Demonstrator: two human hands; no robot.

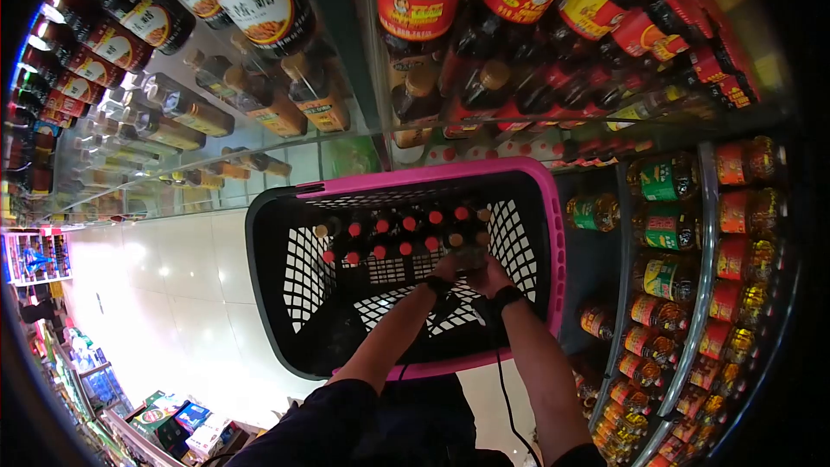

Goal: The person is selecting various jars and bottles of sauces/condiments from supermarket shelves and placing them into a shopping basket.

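Both my hands reach down into a black basket with a pink rim point(553, 233). Inside, along its far side, stand several dark bottles with red caps point(409, 224). A few bottles there have tan caps. My left hand point(444, 270) and my right hand point(491, 277) are close together at the right end of these rows, around a bottle with a tan cap point(456, 240). The fingers look wrapped round it, though their tips are partly hidden. Each wrist wears a black band, and a black cable hangs by the right forearm.
Glass shelves with dark sauce bottles point(259, 4) and red-labelled jars point(418, 4) rise beyond the basket. Curved shelves of oil bottles point(661, 277) stand at the right. Pale floor tiles point(186, 268) and boxed goods point(207, 432) lie at the left.
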